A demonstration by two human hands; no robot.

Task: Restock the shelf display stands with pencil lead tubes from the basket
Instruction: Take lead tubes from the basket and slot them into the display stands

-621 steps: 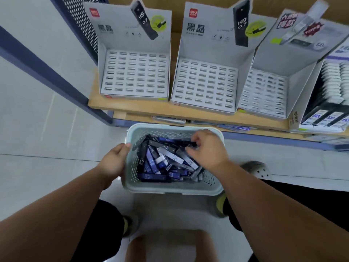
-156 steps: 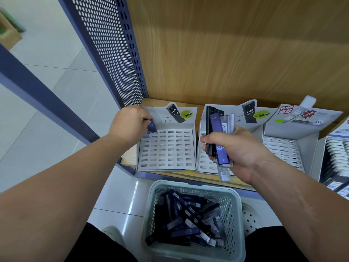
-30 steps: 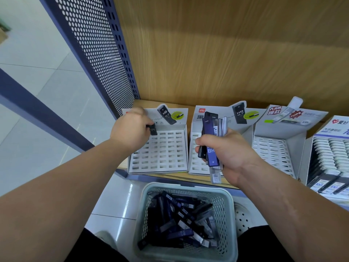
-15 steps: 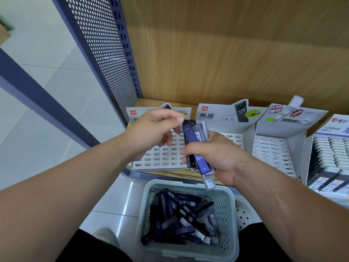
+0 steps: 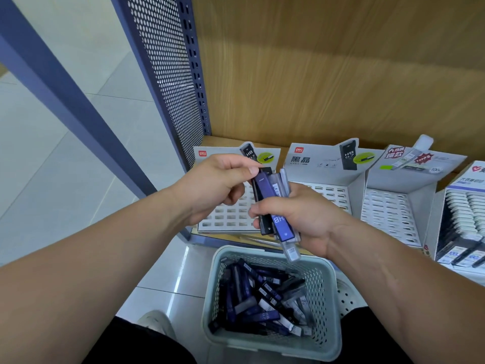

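Observation:
My right hand point(image 5: 304, 216) grips a bundle of pencil lead tubes point(image 5: 275, 206), purple, black and clear, held upright above the basket. My left hand point(image 5: 215, 187) pinches the top of the purple tube in that bundle between thumb and fingers. Behind my hands the left display stand point(image 5: 228, 219) shows bare white slots. The middle display stand point(image 5: 330, 190) and the right display stand point(image 5: 388, 211) also show bare slots. Below, the pale green basket point(image 5: 328, 285) holds several loose tubes point(image 5: 262, 300).
A fourth stand point(image 5: 462, 224) at the far right is full of white and black tubes. A blue perforated shelf side panel point(image 5: 168, 74) rises on the left. A wooden back panel point(image 5: 341, 69) closes the shelf. Tiled floor point(image 5: 52, 179) lies to the left.
My left hand came away from the left stand and moved right to the bundle, where it now pinches the top of the purple tube. My right hand shifted slightly left with the bundle.

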